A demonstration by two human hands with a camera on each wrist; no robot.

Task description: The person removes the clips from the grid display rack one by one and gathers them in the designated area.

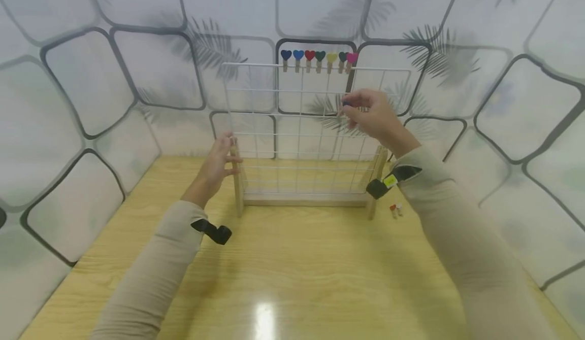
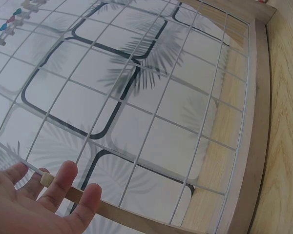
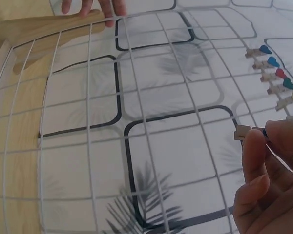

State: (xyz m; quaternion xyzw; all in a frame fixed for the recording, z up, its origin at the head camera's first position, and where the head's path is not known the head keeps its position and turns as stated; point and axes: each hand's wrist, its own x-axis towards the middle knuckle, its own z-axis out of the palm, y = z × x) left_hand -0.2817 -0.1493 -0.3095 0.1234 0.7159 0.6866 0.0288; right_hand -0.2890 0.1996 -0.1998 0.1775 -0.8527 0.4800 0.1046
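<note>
My right hand [image 1: 372, 116] pinches a small wooden clothespin [image 3: 241, 132] between thumb and forefinger, in front of the right half of a white wire grid [image 1: 300, 92]. The peg's dark blue heart is partly hidden by the fingertips. Along the grid's top wire sits a row of several heart clothespins [image 1: 310, 56] in blue, red, green, yellow and pink, above and left of that hand. My left hand [image 1: 215, 165] is at the grid's left side, its loosely extended fingers by the top of the wooden post [image 1: 238, 193].
Two loose clothespins [image 1: 393, 208], one with a red heart and one with a pale heart, lie on the wooden table [image 1: 292, 269] to the right of the stand. A wooden base bar [image 1: 303, 202] joins the two posts. Patterned cloth [image 1: 247, 5] hangs behind and at both sides.
</note>
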